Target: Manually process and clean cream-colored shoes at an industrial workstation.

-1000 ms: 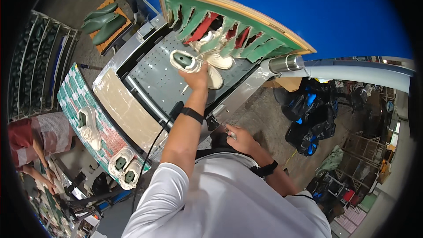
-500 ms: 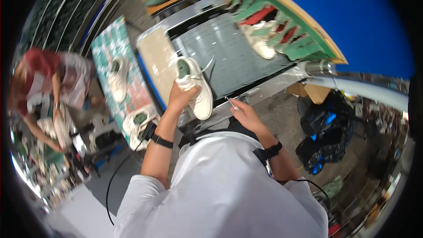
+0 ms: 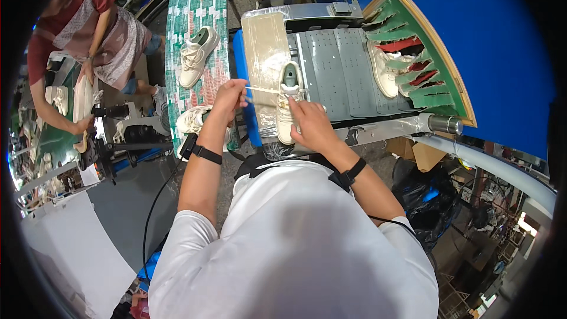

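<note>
A white sneaker (image 3: 287, 95) with a green lining lies on a plastic-wrapped pad (image 3: 263, 47) at the near end of a grey perforated metal bench (image 3: 339, 77). My left hand (image 3: 229, 97) pinches the end of its white lace (image 3: 263, 90) and holds it stretched out to the left. My right hand (image 3: 308, 125) rests on the front of the shoe and holds it down.
Another white sneaker (image 3: 383, 71) lies beside a green slotted rack (image 3: 422, 53) on the right. Two more white sneakers (image 3: 196, 53) sit on a green patterned table (image 3: 195, 18) to the left. A person (image 3: 82, 41) in a red top handles a shoe at far left.
The view swung left and down. My left hand set the sneaker it carried onto the pad and now pulls its lace. My right hand came up onto the shoe.
</note>
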